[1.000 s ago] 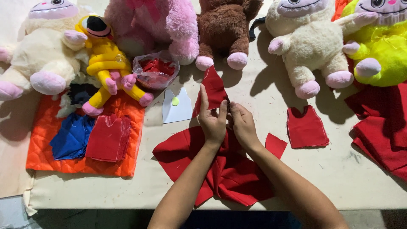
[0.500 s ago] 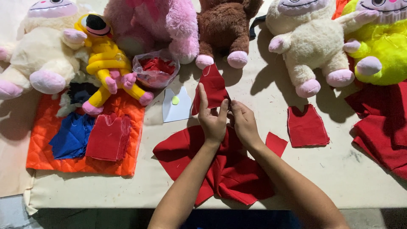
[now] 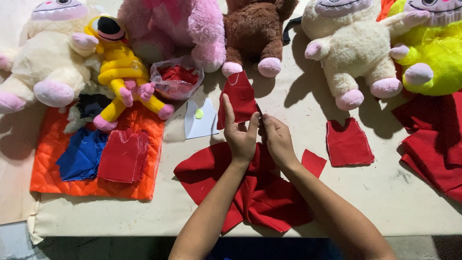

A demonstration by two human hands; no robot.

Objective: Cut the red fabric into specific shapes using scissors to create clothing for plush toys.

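At frame centre our left hand (image 3: 240, 137) and right hand (image 3: 276, 142) pinch a small red fabric piece (image 3: 238, 96) above the surface (image 3: 385, 192). It looks light and floppy; we judge the edges grip best.

We see a table (image 3: 385, 202) covered in beige cloth. Along its far edge sit plush toys: a cream one (image 3: 48, 62), a yellow one (image 3: 120, 72), a pink one (image 3: 178, 29), a brown one (image 3: 252, 33), another cream one (image 3: 353, 53) and a lime one (image 3: 433, 53). On the cloth lie an orange quilted mat (image 3: 53, 159), a white paper template (image 3: 199, 125), a bag of red scraps (image 3: 177, 77), a red vest piece (image 3: 349, 143) and spread red fabric (image 3: 262, 197).
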